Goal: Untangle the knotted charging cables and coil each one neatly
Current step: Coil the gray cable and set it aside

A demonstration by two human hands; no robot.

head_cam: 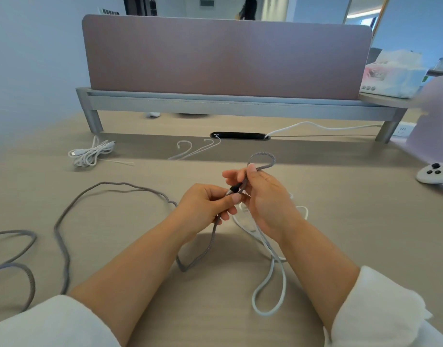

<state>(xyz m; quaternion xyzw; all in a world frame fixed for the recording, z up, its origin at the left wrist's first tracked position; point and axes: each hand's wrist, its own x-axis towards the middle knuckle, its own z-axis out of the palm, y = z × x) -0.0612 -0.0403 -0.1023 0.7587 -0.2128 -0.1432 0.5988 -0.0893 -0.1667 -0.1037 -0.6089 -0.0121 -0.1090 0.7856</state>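
**Two hands on one grey plug end**

Both hands are raised just above the tabletop (340, 221), mid-frame and close together.

- Left hand (205, 204): fingers (225, 216) curled in. Thumb and forefinger pinch the black plug (234, 189) of the grey braided cable (62, 236) near its metal tip.
- Right hand (263, 196): fingers clenched round the same cable just behind the plug, thumb pointing up along it. A short loop of the cable arcs above this hand.
- Below the left hand the grey cable drops to the tabletop and bends sharply between the forearms. The rest of it sprawls leftward in wide, loose curves and leaves the frame at the left edge.
- White cable (268, 296): lies slack on the tabletop under and beside the right wrist, crossing over itself once, with one long loop toward the near edge. Neither hand visibly grips it.
- Far left, well apart from the hands: a bundled white cable (90, 154) rests on the tabletop.
- A thin white lead (192, 151) runs into the black grommet (240, 135) at the foot of the divider panel (228, 58).
- Right edge: a white controller (433, 174). A tissue pack (390, 73) sits on the shelf beside the panel.
- White sleeves are pushed back on both forearms.
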